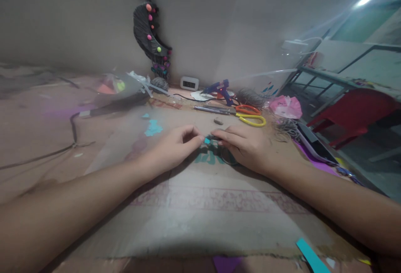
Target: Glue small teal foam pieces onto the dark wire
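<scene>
Nearer than the scissors (232, 112), over the printed board (225, 223), the left hand (175, 144) pinches a small turquoise piece (207, 140) at its thumb tip, while the right hand (249, 147) bends its fingers just beside that piece, and I cannot tell what they are clamped on. Just beyond the scissors stands the blue glue gun (221, 87), with the white clock (189, 83) farther back and to their left, turquoise scraps (153, 127) well to their left, and a crumpled pink bundle (285, 107) to their right
</scene>
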A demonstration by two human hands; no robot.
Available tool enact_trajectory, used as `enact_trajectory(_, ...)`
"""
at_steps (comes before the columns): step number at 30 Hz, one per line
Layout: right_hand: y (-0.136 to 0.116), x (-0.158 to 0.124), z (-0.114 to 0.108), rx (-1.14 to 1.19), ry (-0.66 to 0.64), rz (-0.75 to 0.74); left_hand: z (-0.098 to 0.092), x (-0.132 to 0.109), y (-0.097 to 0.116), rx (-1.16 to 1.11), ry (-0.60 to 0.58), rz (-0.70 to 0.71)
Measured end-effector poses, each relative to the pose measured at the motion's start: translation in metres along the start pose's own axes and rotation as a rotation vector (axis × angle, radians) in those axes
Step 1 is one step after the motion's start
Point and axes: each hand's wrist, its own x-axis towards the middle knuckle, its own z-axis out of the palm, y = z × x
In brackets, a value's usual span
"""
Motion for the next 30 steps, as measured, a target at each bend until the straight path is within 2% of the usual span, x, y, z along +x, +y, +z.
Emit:
enact_trajectory(9, -0.0006, -0.0015, -0.0045, 0.035, -0.004, 0.047, 0.0018, 0.0012, 0.0009, -0.017, 0.005, 0.011)
enact_trajectory(17, -0.0009, -0.0009, -0.0006, 0.029, 0.044, 0.012, 0.0003, 0.0002, 0.0025, -0.004, 0.003, 0.002)
enact_trajectory(30, -0.0014, -0.0011, -0.0018, 0.026, 0.004, 0.033, 0.0003, 0.0001, 0.0024, 0.016, 0.007, 0.01)
